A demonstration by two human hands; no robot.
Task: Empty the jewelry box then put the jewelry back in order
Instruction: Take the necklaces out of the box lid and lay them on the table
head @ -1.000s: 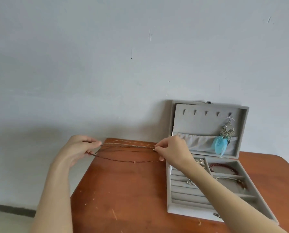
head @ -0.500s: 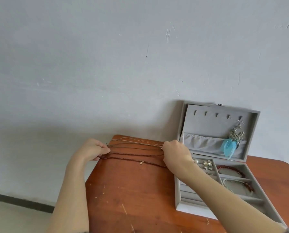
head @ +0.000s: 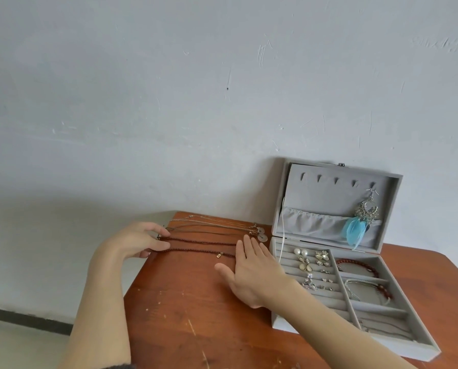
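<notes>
Head view, left to right: left hand is still pinching the cord ends of the necklaces, now lying flat on the table at centre frame; right hand is letting go, fingers spread. Emptying is continuing; box, lower right, is still holding earrings.

Necklaces lie stretched across wooden table. Left hand pinches their left ends; right hand flat, fingers spread, over right ends. Open grey jewelry box beside, feather earring hanging in lid.
</notes>
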